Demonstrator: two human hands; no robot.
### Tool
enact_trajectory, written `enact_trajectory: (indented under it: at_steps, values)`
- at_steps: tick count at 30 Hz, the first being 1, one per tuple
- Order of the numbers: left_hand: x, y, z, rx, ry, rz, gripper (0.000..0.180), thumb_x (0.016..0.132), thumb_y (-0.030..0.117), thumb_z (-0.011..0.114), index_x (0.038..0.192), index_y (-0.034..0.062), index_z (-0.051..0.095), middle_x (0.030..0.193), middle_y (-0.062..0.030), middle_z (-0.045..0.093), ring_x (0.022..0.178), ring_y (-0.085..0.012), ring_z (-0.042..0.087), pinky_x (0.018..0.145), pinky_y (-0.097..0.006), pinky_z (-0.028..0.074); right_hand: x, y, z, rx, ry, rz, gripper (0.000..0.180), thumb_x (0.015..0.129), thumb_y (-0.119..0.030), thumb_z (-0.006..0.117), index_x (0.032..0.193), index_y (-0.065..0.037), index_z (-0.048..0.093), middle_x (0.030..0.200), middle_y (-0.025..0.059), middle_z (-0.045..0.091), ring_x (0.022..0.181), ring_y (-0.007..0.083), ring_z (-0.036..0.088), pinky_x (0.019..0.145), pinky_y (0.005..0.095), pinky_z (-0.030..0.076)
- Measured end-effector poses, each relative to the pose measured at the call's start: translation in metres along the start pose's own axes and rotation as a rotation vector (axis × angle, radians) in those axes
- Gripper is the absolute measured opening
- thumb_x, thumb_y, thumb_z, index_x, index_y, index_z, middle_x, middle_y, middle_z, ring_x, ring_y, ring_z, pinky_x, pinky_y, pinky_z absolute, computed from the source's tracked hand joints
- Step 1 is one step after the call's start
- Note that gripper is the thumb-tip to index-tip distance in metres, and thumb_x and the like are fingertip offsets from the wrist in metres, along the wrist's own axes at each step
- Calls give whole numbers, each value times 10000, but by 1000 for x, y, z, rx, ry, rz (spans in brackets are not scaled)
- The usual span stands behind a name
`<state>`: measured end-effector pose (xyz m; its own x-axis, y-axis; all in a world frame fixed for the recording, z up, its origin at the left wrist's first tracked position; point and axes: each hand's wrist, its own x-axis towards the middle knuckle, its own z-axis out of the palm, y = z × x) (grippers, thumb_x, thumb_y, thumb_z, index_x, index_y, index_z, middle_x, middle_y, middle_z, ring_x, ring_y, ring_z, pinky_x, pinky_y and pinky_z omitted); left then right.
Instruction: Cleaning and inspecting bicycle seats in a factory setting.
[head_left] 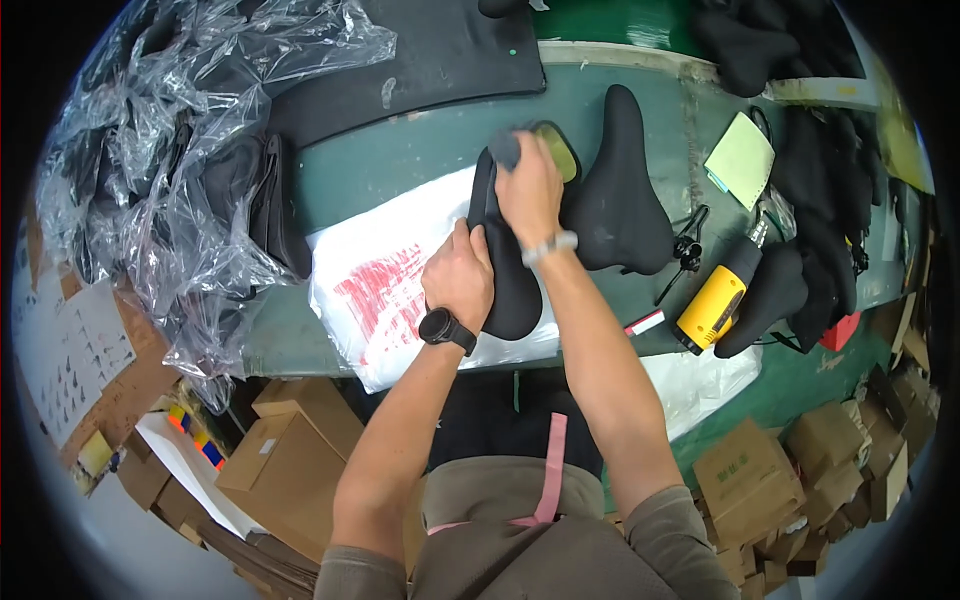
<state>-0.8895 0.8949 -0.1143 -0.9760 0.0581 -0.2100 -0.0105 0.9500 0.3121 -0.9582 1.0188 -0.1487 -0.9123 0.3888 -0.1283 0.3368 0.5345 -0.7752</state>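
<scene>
A black bicycle saddle point(513, 300) lies tilted in front of me over a white plastic sheet point(340, 275) with red print. My left hand point(459, 277) grips its left side, fingers over the edge. Up by the narrow nose, my right hand point(530, 195) is closed on a dark grey wad point(504, 150), perhaps a cloth or sponge, pressed to the saddle. Just beyond that hand is a yellow-green pad or container point(556, 152) with a dark rim, partly hidden. To the right, a second black saddle point(622, 195) rests on the green table point(400, 150), nose pointing away.
A yellow heat gun point(715, 305) lies at the right beside more black saddles point(772, 295). Near it are a notepad point(740, 160), black clamp-like hardware point(688, 245) and a red-and-white marker or blade point(645, 323). Clear plastic wrap point(190, 180) covers the left end. Cardboard boxes point(290, 455) stand below.
</scene>
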Motion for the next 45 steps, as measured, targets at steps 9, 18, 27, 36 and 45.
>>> enact_trajectory:
  at_steps: [9,18,27,36,45]
  values:
    - [8,3,-1,-33,-28,-36,306,1000,256,499,1130,4,617,844,-204,689,746,-385,670,651,-472,534,-22,-11,-3,-43,-41,-120,386,741,-2,681,1113,-48,592,1090,195,592,895,458,612,761,535,500]
    - [5,-7,7,-105,61,70,322,1016,303,476,1131,28,598,825,-190,682,715,-419,651,643,-507,515,-94,-2,-26,-45,-183,-137,413,719,-64,737,1104,-85,588,1065,183,570,870,429,633,737,518,525]
    - [7,2,2,-55,-32,-68,257,1009,250,491,1046,17,592,834,-198,675,736,-391,658,645,-478,521,-46,-2,-12,-31,-91,-142,326,782,-40,665,1093,-55,569,1045,197,590,882,440,622,739,544,497]
    - [11,13,-1,-54,-50,-53,262,1019,243,464,1067,15,583,844,-204,676,756,-402,655,647,-492,517,6,-8,-7,-98,-8,-181,340,784,-45,667,1110,-44,573,1067,201,590,898,458,613,772,536,500]
    - [8,1,2,-50,23,-17,267,1006,235,487,1096,10,601,832,-188,679,730,-391,656,652,-480,524,-65,-10,-25,3,-163,-200,342,772,-61,697,1095,-26,593,1058,214,607,899,456,612,756,508,513]
